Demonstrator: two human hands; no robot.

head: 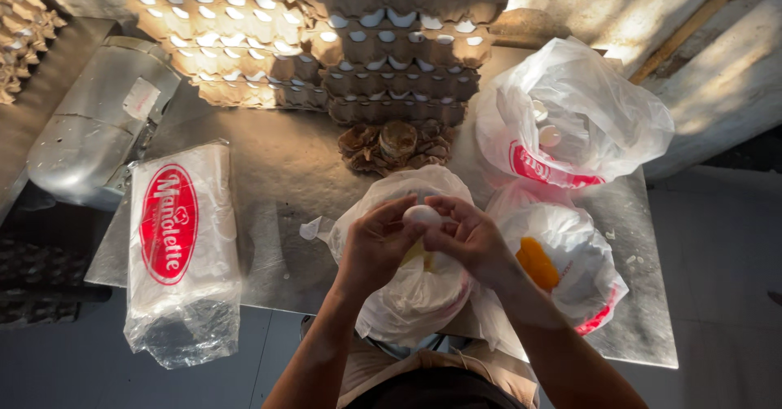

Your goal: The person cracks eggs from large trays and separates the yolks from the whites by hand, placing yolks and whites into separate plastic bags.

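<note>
We see a white egg [422, 215] held between both hands above an open white plastic bag [415, 291] that sits at the near edge of the metal bench [277, 173]. Our left hand [376, 242] curls its fingers closed around the egg's left side, and our right hand [471, 236] pinches its right side with thumb and fingertips; something yellowish shows just below the egg, inside the bag.

Just to the right lies a second white bag [570, 262] holding an orange-yellow mass. Behind it, a third bag [570, 116] with red print stands open with a pale round thing inside. A small piece of brown egg tray [397, 144] rests beyond the hands, and stacked egg trays [326, 42] full of white eggs line the back. At the left lies a wrapped pack of bags [181, 250] with a red oval mark.
</note>
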